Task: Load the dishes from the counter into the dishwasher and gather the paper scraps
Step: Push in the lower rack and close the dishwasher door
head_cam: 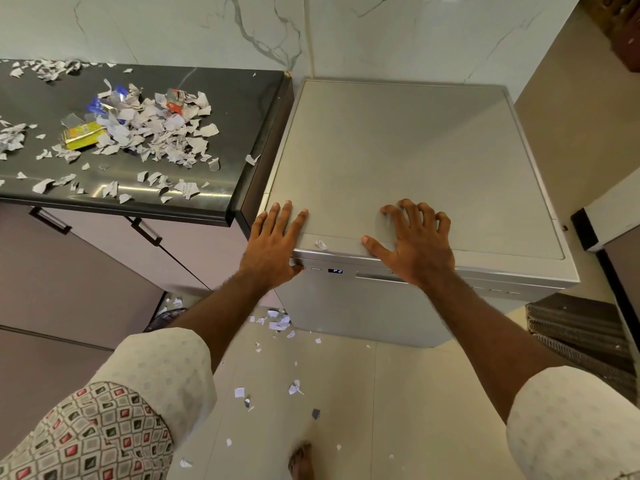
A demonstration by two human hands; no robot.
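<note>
We are pressing the left hand (273, 244), fingers straight, on the front-left corner of the dishwasher (398, 150); the right hand (415, 240), fingers spread, at its front edge. Paper scraps (156, 133) are lying heaped on the counter (235, 95).

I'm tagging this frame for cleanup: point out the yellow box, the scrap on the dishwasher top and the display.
yellow box (83, 135): head view, its top face.
scrap (321, 244): head view, its middle.
display (335, 271): head view, the lit digits.

Both arms reach forward: the left hand (273, 244) lies flat on the dishwasher (398, 150) at its front-left top corner, and the right hand (415, 242) is spread at its front edge with fingers arched.
</note>
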